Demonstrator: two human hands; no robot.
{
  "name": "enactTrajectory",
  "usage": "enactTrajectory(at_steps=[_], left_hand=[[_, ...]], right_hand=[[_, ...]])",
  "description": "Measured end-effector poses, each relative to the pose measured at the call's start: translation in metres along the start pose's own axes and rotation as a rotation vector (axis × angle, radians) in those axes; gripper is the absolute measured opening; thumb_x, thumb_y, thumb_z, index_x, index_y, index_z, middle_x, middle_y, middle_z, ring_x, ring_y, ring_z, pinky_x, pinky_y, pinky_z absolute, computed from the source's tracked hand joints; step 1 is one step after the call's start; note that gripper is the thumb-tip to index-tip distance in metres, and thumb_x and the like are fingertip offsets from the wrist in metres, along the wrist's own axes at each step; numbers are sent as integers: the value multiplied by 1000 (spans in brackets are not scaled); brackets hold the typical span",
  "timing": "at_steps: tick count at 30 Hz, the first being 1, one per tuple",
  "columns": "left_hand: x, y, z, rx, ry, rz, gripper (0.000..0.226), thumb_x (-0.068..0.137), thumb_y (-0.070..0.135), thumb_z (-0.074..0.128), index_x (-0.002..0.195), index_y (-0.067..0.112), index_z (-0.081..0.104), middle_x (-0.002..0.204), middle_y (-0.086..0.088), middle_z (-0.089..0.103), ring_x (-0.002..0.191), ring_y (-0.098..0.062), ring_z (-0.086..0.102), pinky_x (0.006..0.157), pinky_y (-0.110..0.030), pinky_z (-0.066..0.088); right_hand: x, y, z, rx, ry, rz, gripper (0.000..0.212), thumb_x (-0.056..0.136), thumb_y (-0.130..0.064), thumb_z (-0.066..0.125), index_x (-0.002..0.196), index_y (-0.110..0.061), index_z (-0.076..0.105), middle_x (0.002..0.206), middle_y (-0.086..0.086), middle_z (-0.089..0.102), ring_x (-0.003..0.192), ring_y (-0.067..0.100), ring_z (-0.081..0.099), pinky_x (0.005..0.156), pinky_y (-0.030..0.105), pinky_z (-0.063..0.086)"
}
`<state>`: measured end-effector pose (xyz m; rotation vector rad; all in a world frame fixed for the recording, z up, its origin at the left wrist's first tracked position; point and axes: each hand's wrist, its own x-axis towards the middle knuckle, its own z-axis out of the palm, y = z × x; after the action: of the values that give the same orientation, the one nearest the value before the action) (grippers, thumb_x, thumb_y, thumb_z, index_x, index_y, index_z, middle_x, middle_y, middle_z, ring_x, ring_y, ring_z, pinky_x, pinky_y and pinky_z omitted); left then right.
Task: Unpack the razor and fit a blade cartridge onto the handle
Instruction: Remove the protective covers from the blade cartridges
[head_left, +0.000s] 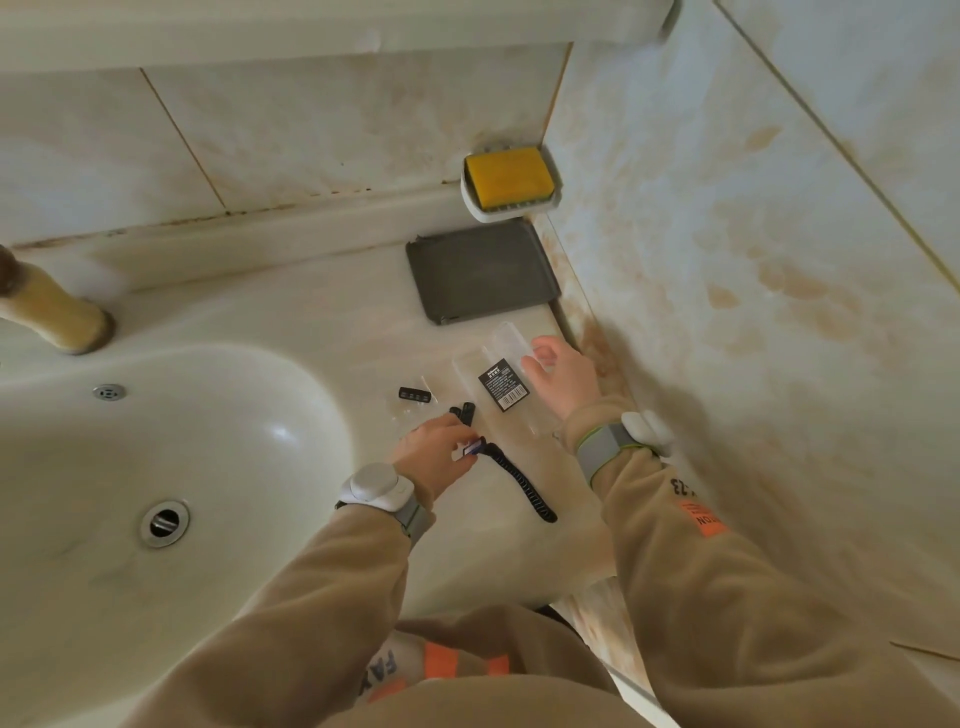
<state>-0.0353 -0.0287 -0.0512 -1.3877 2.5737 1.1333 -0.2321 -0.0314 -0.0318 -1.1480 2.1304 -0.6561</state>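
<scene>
A black ribbed razor handle (524, 486) lies on the counter between my arms, its head end pointing up-left. My left hand (434, 449) rests over that head end, fingers closed on a small blue and white blade cartridge (474, 447). Another black cartridge holder (413, 394) lies further back, and two small black pieces (464, 413) sit just beyond my left fingers. The clear plastic razor package (498, 384) with a black barcode label lies to the right. My right hand (563, 376) hovers over its right edge with fingers spread, holding nothing.
The white sink basin (171, 441) with its drain (164, 522) fills the left. A tap base (62, 317) stands at the back left. A dark grey tray (480, 270) and a soap dish with a yellow bar (508, 179) sit behind. A tiled wall (727, 260) runs close on the right.
</scene>
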Motion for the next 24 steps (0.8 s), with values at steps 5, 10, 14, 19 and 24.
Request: enactTrajectory(at_steps=[5,10,14,19,24], left_hand=[[-7,-3,-13,15,48,40,25,89,27,52,111,22,63,107,1,61,97,-17,56,81,-32,47],[-17,-9,-27,-25,126,69,25,89,25,54,110,18,64,106,-1,62,96,-20,57,83,-38,50],[-23,-14,-35,-42,222,77,24,88,24,56,110,19,64,107,3,62,86,-17,57,71,-23,46],[-30,-19,-41,-126,389,113,17,85,18,61,101,17,66,99,1,62,77,-12,54,68,-22,51],[-36,-28,-41,-162,446,115,15,83,17,62,98,16,64,101,2,61,80,-9,54,72,-28,54]], right_hand=[[1,-4,4,-57,-8,-14,42,88,-29,54,126,-11,50,131,6,55,122,21,50,97,26,36],[-4,-12,8,-114,83,-118,42,89,-29,53,127,-13,48,133,6,52,123,21,48,100,27,35],[-19,-29,11,-70,18,-242,27,91,-23,51,113,-11,60,113,5,64,104,18,58,89,22,42],[-42,-52,34,-9,-371,-213,23,92,-26,49,92,-14,68,84,0,68,77,9,61,78,23,47],[-55,-56,47,312,-626,39,41,97,-31,40,75,-6,64,62,6,60,52,13,56,60,21,49]])
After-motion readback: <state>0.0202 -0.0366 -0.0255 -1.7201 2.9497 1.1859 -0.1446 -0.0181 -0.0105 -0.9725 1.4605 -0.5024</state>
